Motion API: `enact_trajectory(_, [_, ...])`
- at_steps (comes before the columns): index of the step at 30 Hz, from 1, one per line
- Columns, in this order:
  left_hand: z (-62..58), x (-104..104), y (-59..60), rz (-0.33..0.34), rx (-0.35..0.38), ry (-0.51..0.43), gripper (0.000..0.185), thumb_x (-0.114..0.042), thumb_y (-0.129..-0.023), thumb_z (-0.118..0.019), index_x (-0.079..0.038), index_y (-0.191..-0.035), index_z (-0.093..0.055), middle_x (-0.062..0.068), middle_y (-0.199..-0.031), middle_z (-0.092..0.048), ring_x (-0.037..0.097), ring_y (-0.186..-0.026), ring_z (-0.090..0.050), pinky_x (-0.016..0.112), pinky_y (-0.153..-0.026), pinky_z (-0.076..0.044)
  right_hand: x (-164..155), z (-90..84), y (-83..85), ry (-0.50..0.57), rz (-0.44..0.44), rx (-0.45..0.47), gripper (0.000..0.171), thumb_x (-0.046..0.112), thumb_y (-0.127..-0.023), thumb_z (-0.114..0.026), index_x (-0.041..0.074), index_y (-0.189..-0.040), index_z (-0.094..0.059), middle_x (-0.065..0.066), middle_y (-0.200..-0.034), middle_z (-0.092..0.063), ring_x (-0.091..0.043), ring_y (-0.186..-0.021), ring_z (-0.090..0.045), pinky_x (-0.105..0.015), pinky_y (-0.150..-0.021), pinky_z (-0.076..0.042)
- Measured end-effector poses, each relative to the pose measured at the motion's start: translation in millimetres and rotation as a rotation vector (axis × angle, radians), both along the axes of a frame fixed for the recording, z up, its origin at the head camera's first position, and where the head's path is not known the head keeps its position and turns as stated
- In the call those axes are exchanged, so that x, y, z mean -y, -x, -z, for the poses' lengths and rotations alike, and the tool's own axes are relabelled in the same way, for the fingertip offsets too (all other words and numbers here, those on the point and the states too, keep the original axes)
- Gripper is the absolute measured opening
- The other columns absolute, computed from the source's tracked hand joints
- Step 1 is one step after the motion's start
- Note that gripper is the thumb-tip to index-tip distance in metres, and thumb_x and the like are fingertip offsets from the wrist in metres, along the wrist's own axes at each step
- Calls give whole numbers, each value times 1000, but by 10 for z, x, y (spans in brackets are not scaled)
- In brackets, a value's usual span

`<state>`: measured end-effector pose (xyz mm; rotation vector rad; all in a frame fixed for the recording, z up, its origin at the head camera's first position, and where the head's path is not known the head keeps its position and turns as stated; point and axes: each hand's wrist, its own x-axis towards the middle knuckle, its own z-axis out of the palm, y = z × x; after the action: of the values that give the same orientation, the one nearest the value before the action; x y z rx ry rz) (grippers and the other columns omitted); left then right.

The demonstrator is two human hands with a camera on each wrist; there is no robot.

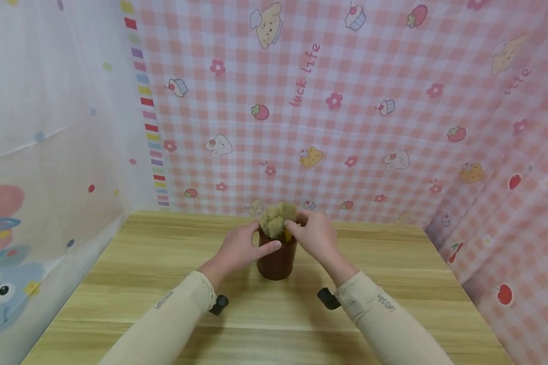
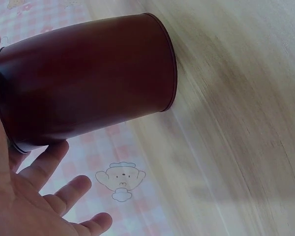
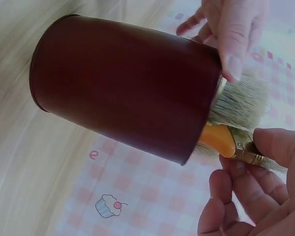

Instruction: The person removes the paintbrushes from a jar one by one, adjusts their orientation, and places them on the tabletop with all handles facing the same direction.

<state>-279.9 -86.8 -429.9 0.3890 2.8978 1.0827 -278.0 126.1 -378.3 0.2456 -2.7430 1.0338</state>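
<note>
From the head view, a brown cup [image 1: 277, 261] is seen on the wooden table [image 1: 392, 314], steadied at its rim by the left hand [image 1: 237, 248]. At the left wrist, loosely spread fingers [image 2: 64, 194] are shown. At the right wrist, a brush [image 3: 236, 150] is pinched by the right hand [image 3: 258, 191].

The wooden table [image 1: 265, 324] lies bare on every side of the brown cup [image 1: 277, 261], so a hand can pass left, right and in front of it. Behind the cup, the pink checked cloth wall [image 1: 347, 101] stands close and blocks the far edge; a pale printed curtain [image 1: 50, 152] closes the left side, and the checked cloth wraps round the right. The cup's mouth is crowded with bristly brushes [image 1: 276, 218], and 2 hands flank it: the left hand [image 1: 239, 248] against its side, the right hand [image 1: 317, 234] over the rim.
</note>
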Motion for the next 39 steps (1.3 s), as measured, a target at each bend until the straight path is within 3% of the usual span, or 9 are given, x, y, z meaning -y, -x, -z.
enact_trajectory(11, [2, 4, -10, -19, 17, 8, 98, -78, -92, -66, -12, -162, -47, 14, -163, -53, 41, -151, -49, 62, -122, -40, -151, -256, 8, 199, -55, -78, 23, 31, -104, -73, 9, -99, -75, -10, -97, -83, -26, -90, -77, -40, -77, -59])
enact_trajectory(16, [6, 4, -9, -30, 25, 10, 98, -78, -92, -66, -13, -163, -47, 12, -163, -53, 40, -152, -48, 61, -122, -41, -322, -368, 47, 328, -22, -77, 37, 30, -105, -73, 3, -129, -71, -18, -110, -82, -32, -102, -79, -46, -91, -62])
enact_trajectory(18, [5, 3, -10, -28, 20, 12, 98, -78, -92, -66, -13, -163, -47, 12, -163, -53, 40, -152, -48, 61, -122, -41, -418, -390, 73, 385, -5, -63, 46, 30, -105, -72, 4, -142, -64, -20, -115, -81, -31, -105, -79, -42, -93, -62])
enact_trajectory(23, [5, 3, -18, -27, 17, 7, 98, -77, -92, -66, -13, -163, -46, 12, -164, -52, 40, -153, -47, 61, -123, -40, -661, -384, 121, 497, 36, -1, 63, 30, -106, -69, 10, -161, -44, -24, -124, -77, -15, -91, -77, -27, -84, -63])
enact_trajectory(29, [18, 9, -14, -27, 20, 6, 98, -78, -92, -65, -13, -163, -46, 13, -164, -52, 40, -153, -47, 61, -122, -41, -893, -214, 186, 546, 64, 131, 77, 24, -106, -69, 22, -171, -27, -28, -132, -72, -9, -83, -76, -29, -82, -64])
enact_trajectory(34, [38, 6, 1, -25, 10, 5, 100, -79, -91, -65, -13, -163, -46, 13, -164, -52, 40, -152, -47, 60, -122, -41, -968, 50, 279, 475, 62, 229, 75, 22, -107, -68, 18, -171, -28, -27, -131, -73, -13, -85, -76, -28, -79, -63])
enact_trajectory(39, [43, -4, 0, -28, 14, 0, 99, -78, -91, -66, -12, -163, -46, 14, -164, -52, 40, -152, -48, 60, -121, -42, -928, 335, 333, 381, 27, 320, 73, 18, -107, -68, 14, -169, -32, -23, -119, -78, -22, -87, -78, -34, -79, -62])
